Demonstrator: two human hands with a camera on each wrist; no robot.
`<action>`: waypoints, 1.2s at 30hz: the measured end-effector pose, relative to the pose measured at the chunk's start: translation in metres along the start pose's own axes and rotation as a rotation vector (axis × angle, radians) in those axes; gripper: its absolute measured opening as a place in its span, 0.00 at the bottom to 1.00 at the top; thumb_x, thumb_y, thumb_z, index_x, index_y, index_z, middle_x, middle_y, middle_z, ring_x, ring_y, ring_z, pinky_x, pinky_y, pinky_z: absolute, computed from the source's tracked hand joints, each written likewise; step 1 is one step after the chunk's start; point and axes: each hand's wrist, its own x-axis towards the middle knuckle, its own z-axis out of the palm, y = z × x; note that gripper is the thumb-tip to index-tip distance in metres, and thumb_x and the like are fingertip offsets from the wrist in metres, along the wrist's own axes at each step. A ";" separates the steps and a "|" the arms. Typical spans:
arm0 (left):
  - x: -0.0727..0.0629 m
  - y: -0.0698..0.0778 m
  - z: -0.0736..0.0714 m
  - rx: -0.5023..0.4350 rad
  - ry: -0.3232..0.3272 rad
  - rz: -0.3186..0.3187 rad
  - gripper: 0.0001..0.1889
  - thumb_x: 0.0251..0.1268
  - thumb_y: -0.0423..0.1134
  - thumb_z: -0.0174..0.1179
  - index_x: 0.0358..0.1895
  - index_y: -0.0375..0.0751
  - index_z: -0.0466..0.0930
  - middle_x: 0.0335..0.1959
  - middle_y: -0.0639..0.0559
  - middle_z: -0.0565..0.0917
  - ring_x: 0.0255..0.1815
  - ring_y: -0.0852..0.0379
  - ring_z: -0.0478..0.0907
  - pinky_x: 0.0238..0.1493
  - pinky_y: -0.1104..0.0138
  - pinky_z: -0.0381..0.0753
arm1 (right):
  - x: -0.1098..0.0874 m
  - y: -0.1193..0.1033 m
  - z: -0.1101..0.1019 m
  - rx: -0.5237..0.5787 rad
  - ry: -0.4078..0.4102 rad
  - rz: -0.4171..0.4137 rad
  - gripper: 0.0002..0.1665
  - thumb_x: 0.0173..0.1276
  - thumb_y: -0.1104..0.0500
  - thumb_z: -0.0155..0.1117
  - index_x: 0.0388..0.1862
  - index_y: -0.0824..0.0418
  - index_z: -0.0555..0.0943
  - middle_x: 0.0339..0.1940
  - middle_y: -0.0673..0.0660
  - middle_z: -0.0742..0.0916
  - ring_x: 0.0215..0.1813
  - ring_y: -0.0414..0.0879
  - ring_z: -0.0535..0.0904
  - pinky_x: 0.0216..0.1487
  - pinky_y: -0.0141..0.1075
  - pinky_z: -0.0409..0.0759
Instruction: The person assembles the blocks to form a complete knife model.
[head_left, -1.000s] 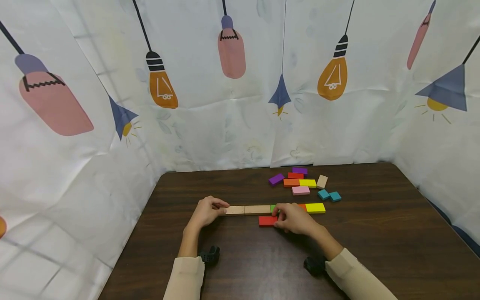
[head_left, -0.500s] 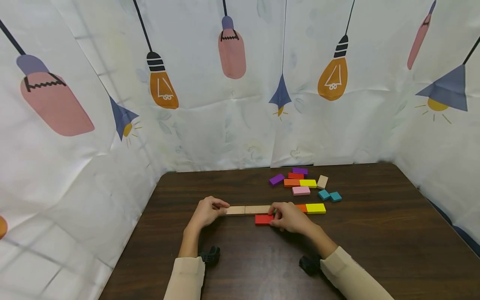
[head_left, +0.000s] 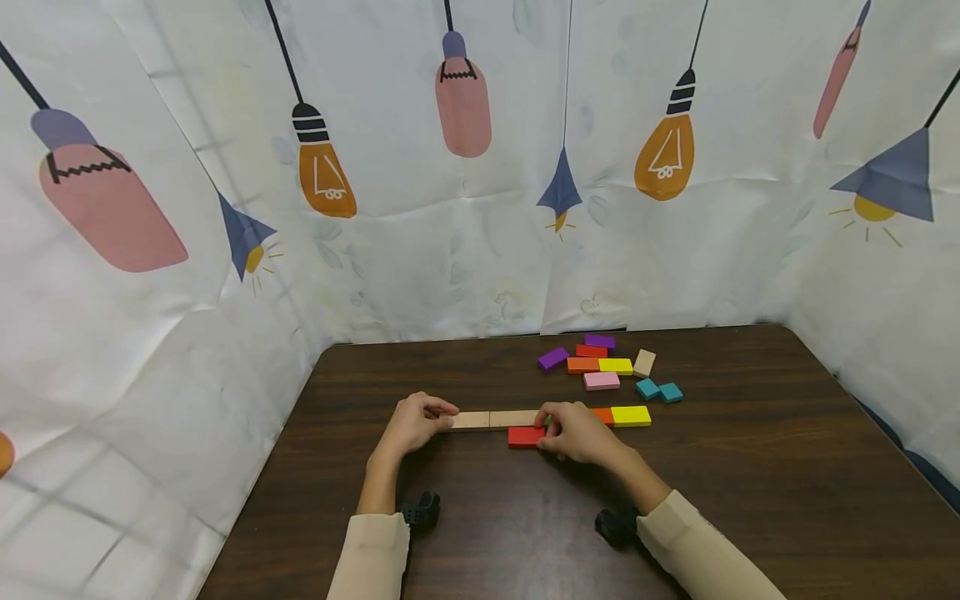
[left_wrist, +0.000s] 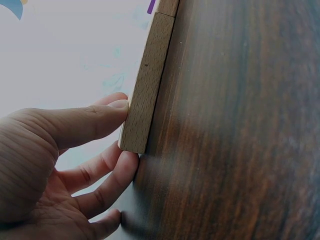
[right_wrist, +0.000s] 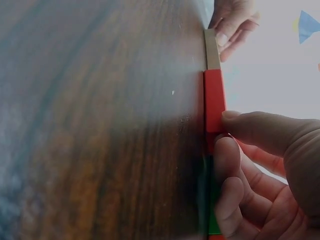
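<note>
Pinching red block (head_left: 524,437), right grip (head_left: 576,432) shifted leftward, left grip (head_left: 414,422) unmoved, pinching wooden block (head_left: 471,421)

We see a dark wood-grain table (head_left: 750,467) and, behind it, a creased white curtain (head_left: 465,258) printed with orange bulbs (head_left: 665,158), pink bulbs (head_left: 462,108) and blue lampshades (head_left: 896,177) on dark cords (head_left: 284,52).

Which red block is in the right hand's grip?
The near red block, pinched at its right end by the right hand, in front of the lined-up wooden blocks. The other red block lies untouched just behind the orange block.
</note>
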 end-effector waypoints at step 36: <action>0.000 0.000 0.000 -0.013 -0.004 -0.009 0.07 0.65 0.36 0.70 0.42 0.52 0.92 0.43 0.51 0.81 0.40 0.56 0.79 0.42 0.59 0.82 | 0.003 0.000 0.001 -0.019 0.011 -0.014 0.10 0.67 0.58 0.74 0.44 0.53 0.82 0.23 0.48 0.83 0.22 0.43 0.79 0.30 0.36 0.78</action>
